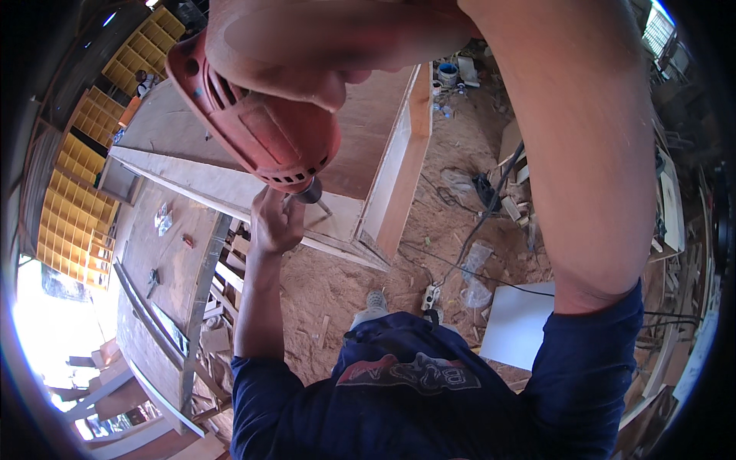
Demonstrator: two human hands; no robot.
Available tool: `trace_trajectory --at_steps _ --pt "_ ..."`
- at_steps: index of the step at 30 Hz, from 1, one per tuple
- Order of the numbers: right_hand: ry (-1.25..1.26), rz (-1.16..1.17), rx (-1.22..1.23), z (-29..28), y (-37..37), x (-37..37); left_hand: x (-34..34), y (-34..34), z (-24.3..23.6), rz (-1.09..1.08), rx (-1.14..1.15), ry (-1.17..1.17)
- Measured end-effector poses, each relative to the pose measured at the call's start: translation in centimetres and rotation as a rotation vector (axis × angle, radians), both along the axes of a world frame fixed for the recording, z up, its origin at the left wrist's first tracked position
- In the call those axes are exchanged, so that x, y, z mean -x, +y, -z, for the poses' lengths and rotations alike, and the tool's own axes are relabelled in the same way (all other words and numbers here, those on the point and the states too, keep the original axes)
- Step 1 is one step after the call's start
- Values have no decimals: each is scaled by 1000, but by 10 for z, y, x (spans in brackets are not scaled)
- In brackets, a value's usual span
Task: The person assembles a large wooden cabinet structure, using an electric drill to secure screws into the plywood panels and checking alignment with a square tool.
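A red power drill (268, 130) with a black chuck (310, 190) is tilted downward, close to the camera. My right hand (299, 80) wraps round its upper part, the arm coming in from the right. From the chuck, a thin metal bit (326, 208) points at the pale board edge (337, 218) of a large wooden cabinet frame (395, 172). Whether its tip touches the wood I cannot tell. Just beside the chuck, my left hand (277, 221) is closed at the board's near side, fingers curled; what they hold is hidden.
A long workbench (165, 253) stands to the left with small items on it. Yellow shelving units (69, 215) line the far left. On the dirt floor lie a power cable (491, 203), a white panel (517, 326), plastic bags (477, 276) and wood scraps. A blue-rimmed bucket (448, 73) sits farther off.
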State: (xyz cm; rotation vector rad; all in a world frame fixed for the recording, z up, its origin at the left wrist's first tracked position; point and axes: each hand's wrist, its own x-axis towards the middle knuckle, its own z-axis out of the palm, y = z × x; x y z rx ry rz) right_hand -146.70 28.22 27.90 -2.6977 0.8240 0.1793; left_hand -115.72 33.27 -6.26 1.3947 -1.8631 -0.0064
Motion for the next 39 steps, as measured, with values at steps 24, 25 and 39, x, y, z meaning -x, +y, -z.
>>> trace_trajectory --at_steps 24,25,39 --pt "12 24 19 -5 -2 -10 -1 -3 -1 65 -3 -30" --pt "11 33 19 -5 -4 -11 0 -3 -2 51 -10 -33" --pt "-76 358 -162 4 -8 2 19 2 -28 83 25 70"
